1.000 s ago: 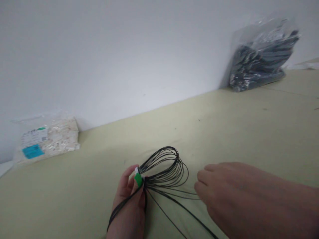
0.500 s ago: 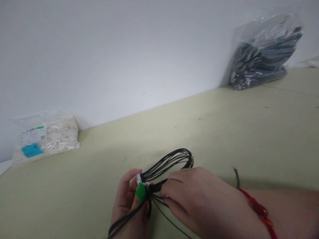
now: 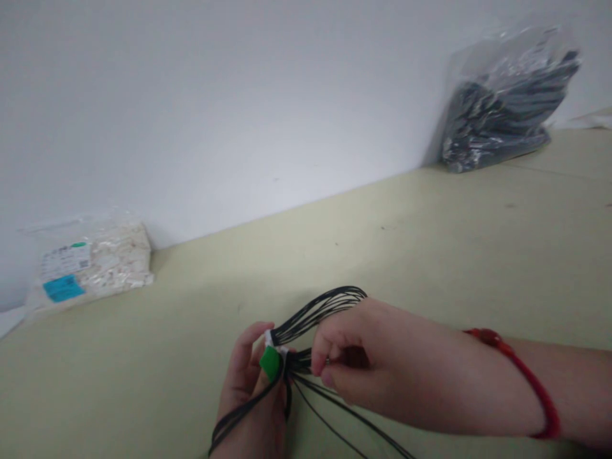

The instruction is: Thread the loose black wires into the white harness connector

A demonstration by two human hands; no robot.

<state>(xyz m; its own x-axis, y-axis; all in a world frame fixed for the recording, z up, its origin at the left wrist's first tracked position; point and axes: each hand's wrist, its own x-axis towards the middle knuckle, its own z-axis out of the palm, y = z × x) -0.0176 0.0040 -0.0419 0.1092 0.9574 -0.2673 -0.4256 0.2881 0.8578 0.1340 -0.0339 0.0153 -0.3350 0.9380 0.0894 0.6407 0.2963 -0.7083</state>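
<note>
Low in the middle, my left hand (image 3: 255, 389) is closed around white connectors (image 3: 268, 338) joined by black wires. A green patch (image 3: 270, 362) covers the tip of its thumb. The wires form a black loop (image 3: 320, 309) running from one connector toward the other, partly behind my right hand. Several loose wires (image 3: 354, 411) trail down to the right, and others hang over the left wrist. My right hand (image 3: 363, 357) is pinched just right of the connectors. A tiny shiny tip shows between its thumb and forefinger, apparently a wire end; the rest is hidden.
Against the white wall (image 3: 268, 115) at the left leans a clear bag of small white parts (image 3: 117, 258) with a label and a blue sticker. A clear bag of dark cables (image 3: 507, 115) stands at the back right. The tabletop (image 3: 191, 331) is pale yellow-green.
My right hand has turned and its fingers have come into a pinch near the connectors. The wire end that stuck up behind its wrist is gone from there. The left hand has barely moved.
</note>
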